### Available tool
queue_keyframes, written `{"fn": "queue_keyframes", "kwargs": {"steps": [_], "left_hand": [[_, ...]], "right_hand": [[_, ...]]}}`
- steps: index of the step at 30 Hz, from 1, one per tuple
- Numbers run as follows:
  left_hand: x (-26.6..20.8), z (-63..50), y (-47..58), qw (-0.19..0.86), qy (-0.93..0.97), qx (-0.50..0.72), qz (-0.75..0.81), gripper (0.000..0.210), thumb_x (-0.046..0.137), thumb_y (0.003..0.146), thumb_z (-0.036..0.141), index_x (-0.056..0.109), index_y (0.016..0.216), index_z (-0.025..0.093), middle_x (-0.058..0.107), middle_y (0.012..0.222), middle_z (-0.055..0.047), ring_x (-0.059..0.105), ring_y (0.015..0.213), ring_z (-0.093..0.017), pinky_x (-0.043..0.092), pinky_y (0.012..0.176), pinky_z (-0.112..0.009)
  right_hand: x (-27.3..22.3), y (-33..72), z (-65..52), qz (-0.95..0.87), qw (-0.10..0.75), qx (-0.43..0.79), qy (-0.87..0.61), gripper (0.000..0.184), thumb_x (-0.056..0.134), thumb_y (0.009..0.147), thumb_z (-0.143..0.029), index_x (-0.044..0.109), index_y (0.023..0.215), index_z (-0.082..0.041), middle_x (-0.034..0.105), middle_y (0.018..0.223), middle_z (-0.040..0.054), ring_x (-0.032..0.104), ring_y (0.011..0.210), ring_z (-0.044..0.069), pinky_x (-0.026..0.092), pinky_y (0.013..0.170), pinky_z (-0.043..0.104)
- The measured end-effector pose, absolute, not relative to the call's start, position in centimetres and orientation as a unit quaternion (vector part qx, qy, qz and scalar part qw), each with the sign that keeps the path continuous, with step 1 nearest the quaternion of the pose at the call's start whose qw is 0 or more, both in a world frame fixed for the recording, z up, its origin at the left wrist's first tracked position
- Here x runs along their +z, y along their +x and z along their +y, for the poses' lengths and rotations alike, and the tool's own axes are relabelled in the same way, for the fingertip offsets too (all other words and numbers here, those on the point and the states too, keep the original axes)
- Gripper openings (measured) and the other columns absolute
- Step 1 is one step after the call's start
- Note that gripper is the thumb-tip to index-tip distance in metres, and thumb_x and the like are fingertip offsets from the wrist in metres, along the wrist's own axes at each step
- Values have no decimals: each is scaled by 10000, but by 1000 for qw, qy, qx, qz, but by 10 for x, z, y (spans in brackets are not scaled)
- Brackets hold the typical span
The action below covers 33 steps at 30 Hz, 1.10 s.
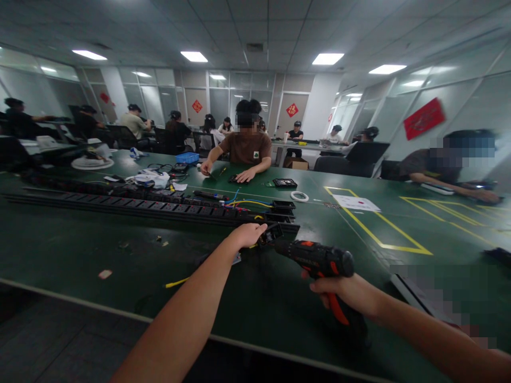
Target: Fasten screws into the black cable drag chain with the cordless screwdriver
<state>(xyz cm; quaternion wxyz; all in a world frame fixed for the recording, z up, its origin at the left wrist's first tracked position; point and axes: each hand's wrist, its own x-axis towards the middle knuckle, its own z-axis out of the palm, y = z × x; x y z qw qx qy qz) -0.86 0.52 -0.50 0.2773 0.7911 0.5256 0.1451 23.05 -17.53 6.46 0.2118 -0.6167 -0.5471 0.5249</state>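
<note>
My right hand [339, 290] is wrapped round the grip of a black and orange cordless drill [315, 258], whose nose points left. My left hand [250, 235] is closed on a small black box-like part [273, 233], just ahead of the drill's nose. Whether the bit touches this part I cannot tell. Behind my left hand lies a long black power strip [159, 206] with a row of sockets, and more black strips lie alongside it. Blue and yellow wires [247, 202] run toward open black end pieces [284, 204] at its right end. A yellow wire end [175, 283] shows under my left forearm.
Across the green table [120, 308], a person [247, 143] handles small parts. A white tape roll [299, 196], a black device [284, 182], a blue basket [187, 158] and a paper sheet [356, 202] lie around. Another person [439, 159] works at the right.
</note>
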Motion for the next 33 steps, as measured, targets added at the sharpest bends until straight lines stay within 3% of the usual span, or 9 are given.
{"fn": "queue_keyframes", "kwargs": {"steps": [5,14,33], "left_hand": [[-8,10,-10,283,789,144,526,716,224,982,678,755,1091,211,729,1199,-122,651,1156,-300,456,963,-340],[-13,15,-10,266,772,132,563,841,239,903,803,785,952,166,755,1088,-161,695,1028,-311,482,847,-320],[-5,6,-11,280,801,167,502,678,304,979,659,754,900,159,758,968,-122,691,905,-261,468,803,-289]], "right_hand": [[64,232,-174,-540,216,526,-621,447,664,664,-339,637,1080,-176,558,543,-57,569,532,146,426,523,249],[57,235,-171,-550,221,530,-607,325,666,648,-340,648,928,-176,571,546,-46,573,521,141,432,522,248],[53,239,-168,-555,219,539,-594,233,662,669,-332,618,842,-183,585,546,-48,570,524,138,432,530,247]]}}
